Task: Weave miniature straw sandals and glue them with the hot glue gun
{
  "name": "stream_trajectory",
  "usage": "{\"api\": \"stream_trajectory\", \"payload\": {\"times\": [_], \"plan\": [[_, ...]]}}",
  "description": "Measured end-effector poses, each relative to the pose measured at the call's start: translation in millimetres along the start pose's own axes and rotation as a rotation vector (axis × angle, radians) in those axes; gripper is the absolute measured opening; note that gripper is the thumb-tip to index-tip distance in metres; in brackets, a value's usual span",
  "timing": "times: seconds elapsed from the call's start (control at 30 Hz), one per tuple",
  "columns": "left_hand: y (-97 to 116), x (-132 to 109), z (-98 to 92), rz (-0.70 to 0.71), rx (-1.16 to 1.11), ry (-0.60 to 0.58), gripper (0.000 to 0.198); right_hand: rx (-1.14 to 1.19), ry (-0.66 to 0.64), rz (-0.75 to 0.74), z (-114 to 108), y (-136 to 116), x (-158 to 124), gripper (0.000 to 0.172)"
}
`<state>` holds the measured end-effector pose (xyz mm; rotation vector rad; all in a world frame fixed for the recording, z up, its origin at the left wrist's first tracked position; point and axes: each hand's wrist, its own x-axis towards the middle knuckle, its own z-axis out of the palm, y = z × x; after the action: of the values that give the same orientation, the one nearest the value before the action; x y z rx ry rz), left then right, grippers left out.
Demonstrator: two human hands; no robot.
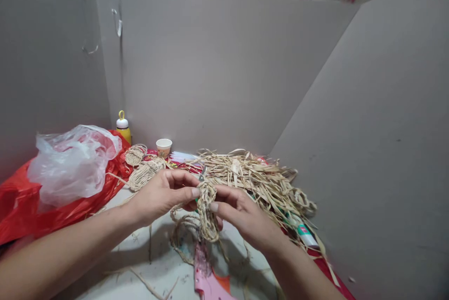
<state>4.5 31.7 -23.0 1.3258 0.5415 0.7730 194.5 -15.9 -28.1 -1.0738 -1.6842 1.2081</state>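
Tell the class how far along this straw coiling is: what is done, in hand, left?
Done: two flat oval coils of tan straw lie by the white paper cup. In hand: the left hand and right hand pinch a small coil of braided tan straw, its loose braid tail trailing on the table. Left, probably: the big pile of loose pale straw strips is unbraided.

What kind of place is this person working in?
Probably a small craft booth: grey cardboard panels wall it in, loose straw strips heap on the table, and the left hand and right hand hold a half-woven straw braid.
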Motion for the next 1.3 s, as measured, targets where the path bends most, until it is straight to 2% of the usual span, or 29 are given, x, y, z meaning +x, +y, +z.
{"api": "stream_trajectory", "payload": {"times": [0.2,0.4,0.53,0.73,0.97,1.07,1.17,1.3], "plan": [[4.8,-1.0,2.2,0.029,0.005,0.093,0.018,0.021,0.07,0.004,1.1,-0.3,1.2,0.019],[1.9,-0.4,1.0,0.037,0.077,0.135,0.017,-0.024,0.159,-0.003,8.4,2.3,1.3,0.026],[3.5,0.9,-2.5,0.006,0.104,0.084,0.015,-0.017,0.201,0.025,9.9,4.5,1.1,0.026],[6.7,1.2,-7.5,-0.046,-0.025,0.027,0.008,0.031,0.196,0.029,6.6,3.6,-1.1,0.023],[-5.1,3.3,-5.0,0.034,0.0,0.091,0.011,0.055,0.274,-0.038,15.7,6.9,0.6,0.015],[-9.7,3.3,-2.5,0.072,-0.017,0.133,0.011,0.134,0.319,-0.039,20.9,5.6,0.9,0.019],[-13.0,2.3,1.4,0.045,-0.075,0.17,0.015,0.166,0.37,-0.053,23.3,5.2,1.3,0.021],[-20.7,-0.7,11.3,0.069,-0.058,0.146,0.024,0.203,0.46,-0.077,24.7,11.0,3.5,0.028]]}}
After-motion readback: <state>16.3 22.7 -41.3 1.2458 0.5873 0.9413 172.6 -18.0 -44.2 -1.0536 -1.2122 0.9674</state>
